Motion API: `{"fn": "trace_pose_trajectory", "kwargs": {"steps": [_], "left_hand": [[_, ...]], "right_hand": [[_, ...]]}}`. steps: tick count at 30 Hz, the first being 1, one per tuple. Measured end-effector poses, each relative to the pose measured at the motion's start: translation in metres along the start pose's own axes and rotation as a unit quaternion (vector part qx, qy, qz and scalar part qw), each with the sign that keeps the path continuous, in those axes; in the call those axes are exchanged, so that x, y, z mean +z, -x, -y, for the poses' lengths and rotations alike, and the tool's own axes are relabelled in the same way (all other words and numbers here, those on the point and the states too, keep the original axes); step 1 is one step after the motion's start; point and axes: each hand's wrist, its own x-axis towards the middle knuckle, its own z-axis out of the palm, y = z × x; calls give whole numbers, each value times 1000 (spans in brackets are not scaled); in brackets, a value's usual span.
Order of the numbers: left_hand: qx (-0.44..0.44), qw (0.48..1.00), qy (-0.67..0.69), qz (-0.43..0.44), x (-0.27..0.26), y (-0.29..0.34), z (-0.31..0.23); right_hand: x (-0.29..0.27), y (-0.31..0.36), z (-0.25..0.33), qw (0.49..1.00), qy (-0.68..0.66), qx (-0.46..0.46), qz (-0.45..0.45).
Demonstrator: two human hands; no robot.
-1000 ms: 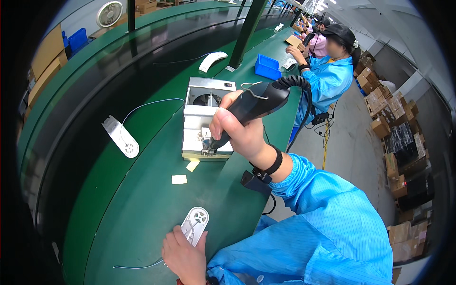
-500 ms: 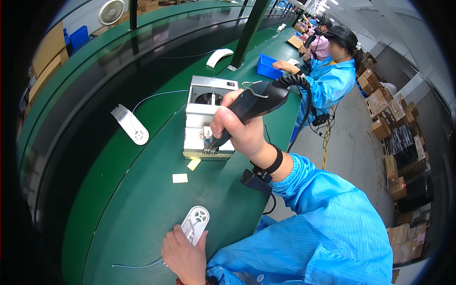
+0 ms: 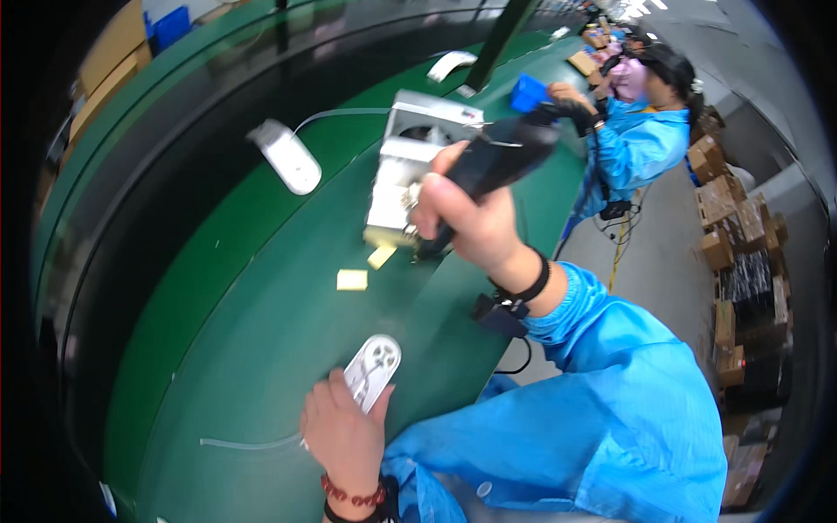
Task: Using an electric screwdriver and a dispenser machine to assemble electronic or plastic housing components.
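Note:
My right hand (image 3: 471, 213) is wrapped round a black electric screwdriver (image 3: 501, 161), blurred by motion. Its tip points down beside the near end of a silver screw feeder (image 3: 392, 205); whether a screw sits on it I cannot tell. Close to the table's near edge, my left hand (image 3: 344, 427) grips a white oblong housing (image 3: 381, 359), fingers on one side and thumb on the other. The housing's round end with a spoked opening shows beyond the fingers, while its lower part is hidden under the palm. A thin pale wire (image 3: 248, 444) trails out to the left.
Two yellowish paper pieces (image 3: 352, 280) lie before the feeder. A similar white housing (image 3: 292, 161) with a wire rests farther left; a curved white part (image 3: 452, 65) lies beyond. A co-worker in blue (image 3: 645, 139) reaches toward a blue bin (image 3: 528, 92). Cartons (image 3: 724, 200) stand at right.
The screwdriver's tip has come out of the feeder's near end and moved to its right side. My left hand stays on the housing. The whole view has shifted.

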Motion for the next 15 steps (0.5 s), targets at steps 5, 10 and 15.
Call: {"fn": "trace_pose_trajectory", "kwargs": {"steps": [5,10,15], "left_hand": [[4,998,28,-54,9,-2,6],[5,998,25,-52,12,3,15],[1,999,34,-42,14,4,17]], "right_hand": [[28,53,-2,974,-175,-12,143],[73,84,-12,954,-189,-39,229],[83,87,-17,963,-142,-47,224]]}}
